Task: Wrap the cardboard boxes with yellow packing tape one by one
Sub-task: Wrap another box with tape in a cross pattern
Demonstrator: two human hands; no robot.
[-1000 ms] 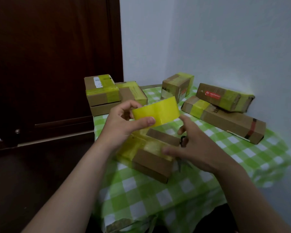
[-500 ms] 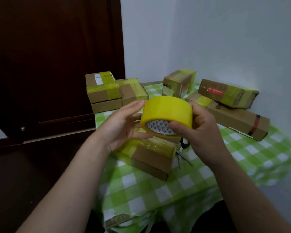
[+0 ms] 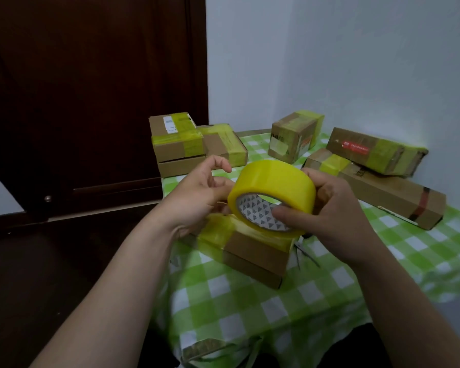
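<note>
Yellow tape roll (image 3: 272, 181) raised in my hands over a half-taped cardboard box (image 3: 252, 251)
My right hand (image 3: 329, 213) clamped the tape roll, thumb inside its patterned core, fingers round the far side; my left hand (image 3: 197, 197) curled against the roll's left rim, whether gripping I could not tell. The cardboard box lay on the green-checked counter (image 3: 250, 309)

A yellow tape roll (image 3: 272, 181) with a patterned core sits tilted in the grip of the right hand (image 3: 329, 216); the left hand (image 3: 197, 197) is just beside it. Under both hands lies a flat cardboard box (image 3: 252, 251), partly taped. Taped stacked boxes (image 3: 174, 140) lie beyond the left hand and long boxes (image 3: 391, 197) beyond the right.
</note>
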